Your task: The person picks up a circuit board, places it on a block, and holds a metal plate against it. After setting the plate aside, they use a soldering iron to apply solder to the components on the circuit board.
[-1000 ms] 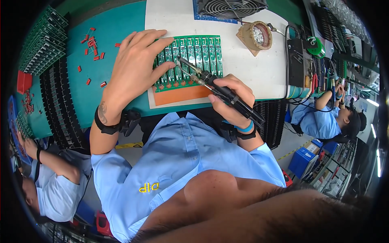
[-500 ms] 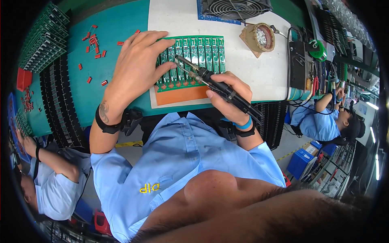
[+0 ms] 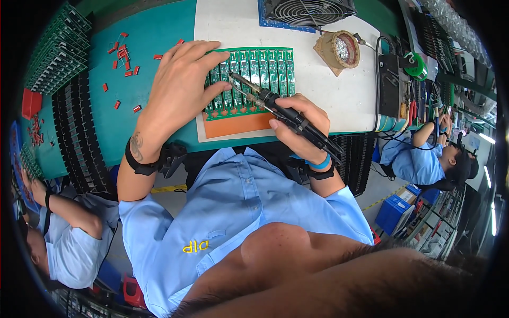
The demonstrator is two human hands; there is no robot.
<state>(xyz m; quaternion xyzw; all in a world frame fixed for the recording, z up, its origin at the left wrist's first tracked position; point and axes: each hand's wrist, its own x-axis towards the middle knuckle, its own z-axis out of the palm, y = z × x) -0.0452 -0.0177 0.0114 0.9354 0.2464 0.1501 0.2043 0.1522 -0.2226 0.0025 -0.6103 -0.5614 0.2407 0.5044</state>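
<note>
A green panel of narrow circuit boards (image 3: 260, 79) lies on an orange-brown backing sheet (image 3: 238, 127). My left hand (image 3: 183, 85) lies across the panel's left end, fingers stretched out and thumb spread over the boards; the hand covers that end. In my right hand (image 3: 305, 124) is a black soldering iron (image 3: 297, 121), gripped with the fingers wrapped round its handle. A thin metal tube runs beside the iron's shaft. Both slant up and left to the boards, close to my left thumb. Whether the tip touches a joint is too small to tell.
Loose red components (image 3: 122, 55) lie left on the green mat (image 3: 143, 32). Stacked green boards (image 3: 58, 50) and a black slotted rack (image 3: 79, 132) stand farther left. A fan (image 3: 307, 10) and a round pot (image 3: 339, 49) are at the back. Co-workers sit on both sides.
</note>
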